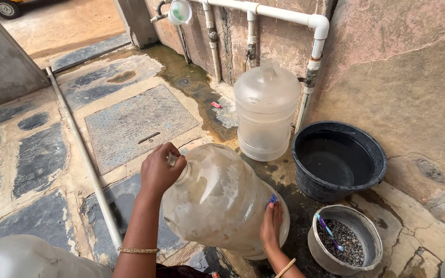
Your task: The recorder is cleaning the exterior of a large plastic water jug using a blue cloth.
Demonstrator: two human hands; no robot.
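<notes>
Head view shows me a large translucent water jug [217,201] tipped on its side on the wet stone paving, between my two hands. My left hand [160,170] is cupped tight over the jug's mouth, fingers pressed together around the neck. My right hand [272,222] lies flat against the jug's base end, fingers spread, with a small blue thing at the fingertips that I cannot make out. I judge the jug is mid-rinse: its walls look cloudy and streaked, so cleaning is not finished. A second jug [266,110] stands upright near the wall under the white pipes [315,46]. Beside it sits a dark tub [374,177] holding water, and nearer me a small grey bowl [369,260] of gravel with a toothbrush [328,232] in it. Another jug [27,260] shows at the lower left corner.
</notes>
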